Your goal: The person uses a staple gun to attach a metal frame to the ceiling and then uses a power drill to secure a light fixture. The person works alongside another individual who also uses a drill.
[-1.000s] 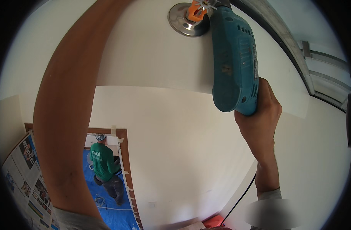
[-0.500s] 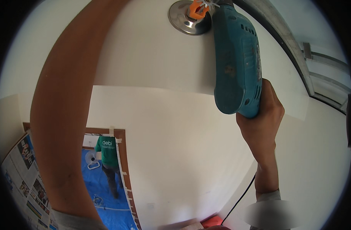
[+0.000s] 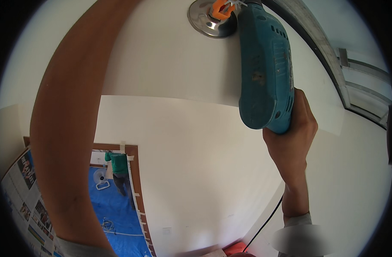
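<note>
My right hand is closed round the handle of a teal power drill, whose body points up and away. The drill's front end runs to the top edge, so its tip is hidden. Just left of it, a ceiling sprinkler with an orange clip and a star-shaped metal end sits in a round shiny metal plate on a white surface. My left forearm reaches up past the top edge on the left, and the hand itself is out of the picture.
Below left, a taped wooden door frame opens onto a floor with blue sheeting, a fan and a person in green. Newspaper covers something far left. A black cable hangs lower right. A metal frame edges the upper right.
The drill and both my arms have stayed nearly in place, with only a slight shift of the view. The person beyond the doorway has turned and bent.
</note>
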A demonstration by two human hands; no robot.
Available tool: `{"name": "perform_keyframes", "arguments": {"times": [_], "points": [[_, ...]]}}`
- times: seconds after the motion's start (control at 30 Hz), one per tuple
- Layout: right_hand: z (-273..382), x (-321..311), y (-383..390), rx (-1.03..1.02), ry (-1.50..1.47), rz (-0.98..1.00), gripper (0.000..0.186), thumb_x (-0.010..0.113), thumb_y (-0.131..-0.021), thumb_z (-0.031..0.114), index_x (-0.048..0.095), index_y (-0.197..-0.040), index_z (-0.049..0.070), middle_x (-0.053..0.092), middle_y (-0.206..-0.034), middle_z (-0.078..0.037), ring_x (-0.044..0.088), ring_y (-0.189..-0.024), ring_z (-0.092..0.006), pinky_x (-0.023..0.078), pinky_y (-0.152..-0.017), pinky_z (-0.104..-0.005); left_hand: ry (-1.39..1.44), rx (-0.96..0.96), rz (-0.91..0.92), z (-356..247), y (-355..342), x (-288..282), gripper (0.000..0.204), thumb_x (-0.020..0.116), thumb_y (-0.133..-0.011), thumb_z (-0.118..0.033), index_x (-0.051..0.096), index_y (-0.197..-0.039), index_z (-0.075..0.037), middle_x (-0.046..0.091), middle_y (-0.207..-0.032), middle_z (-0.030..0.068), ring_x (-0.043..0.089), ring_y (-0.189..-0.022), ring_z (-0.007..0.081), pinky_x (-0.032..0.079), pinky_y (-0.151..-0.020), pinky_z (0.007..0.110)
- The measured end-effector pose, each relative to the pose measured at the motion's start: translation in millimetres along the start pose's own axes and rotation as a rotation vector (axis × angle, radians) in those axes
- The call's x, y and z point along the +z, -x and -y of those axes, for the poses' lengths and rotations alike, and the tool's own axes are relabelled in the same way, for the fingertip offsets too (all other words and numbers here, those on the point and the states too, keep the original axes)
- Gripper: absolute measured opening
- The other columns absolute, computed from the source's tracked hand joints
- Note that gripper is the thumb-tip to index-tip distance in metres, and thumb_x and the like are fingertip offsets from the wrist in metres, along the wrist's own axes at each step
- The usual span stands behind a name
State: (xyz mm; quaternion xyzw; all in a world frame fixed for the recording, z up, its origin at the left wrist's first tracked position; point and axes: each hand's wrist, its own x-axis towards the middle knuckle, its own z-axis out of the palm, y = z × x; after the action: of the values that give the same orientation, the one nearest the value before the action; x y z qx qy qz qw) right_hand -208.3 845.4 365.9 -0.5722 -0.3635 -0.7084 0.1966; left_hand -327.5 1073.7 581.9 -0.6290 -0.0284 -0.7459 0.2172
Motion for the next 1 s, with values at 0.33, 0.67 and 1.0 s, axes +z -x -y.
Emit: {"name": "perform_keyframes", "arguments": {"times": [0.33, 0.67, 1.0], "points": [[0.9, -0.9, -0.5, 0.039, -0.006, 0.019, 0.035, 0.082, -0.070, 0.003, 0.060, -0.097, 0.000, 0.064, -0.078, -0.010, 0.067, -0.059, -0.0229, 0.052, -0.055, -0.0334, -0.037, 0.096, -0.026, 4.0, 0.9, -1.0, 0.071, 0.076, -0.083, -0.059, 0.072, -0.125, -0.002, 0.066, -0.114, 0.0199, 0.060, -0.107, 0.0312, 0.047, -0.098, 0.047], [-1.0, -0.3, -0.8, 0.032, -0.010, 0.014, 0.035, 0.083, -0.070, 0.003, 0.059, -0.096, 0.001, 0.063, -0.078, -0.009, 0.066, -0.058, -0.0223, 0.052, -0.055, -0.0328, 0.021, 0.049, 0.000, 0.5, 2.6, -3.8, 0.072, 0.076, -0.083, -0.060, 0.071, -0.128, -0.004, 0.064, -0.117, 0.0182, 0.058, -0.109, 0.0303, 0.047, -0.099, 0.046], [-2.8, -0.1, -1.6, 0.028, -0.010, 0.007, 0.036, 0.082, -0.068, 0.002, 0.060, -0.096, 0.001, 0.063, -0.078, -0.009, 0.066, -0.058, -0.0233, 0.052, -0.055, -0.0332, 0.039, 0.007, 0.011, -2.0, 3.6, -7.1, 0.072, 0.077, -0.083, -0.059, 0.070, -0.130, -0.005, 0.063, -0.120, 0.0183, 0.057, -0.112, 0.0306, 0.046, -0.100, 0.047]]}}
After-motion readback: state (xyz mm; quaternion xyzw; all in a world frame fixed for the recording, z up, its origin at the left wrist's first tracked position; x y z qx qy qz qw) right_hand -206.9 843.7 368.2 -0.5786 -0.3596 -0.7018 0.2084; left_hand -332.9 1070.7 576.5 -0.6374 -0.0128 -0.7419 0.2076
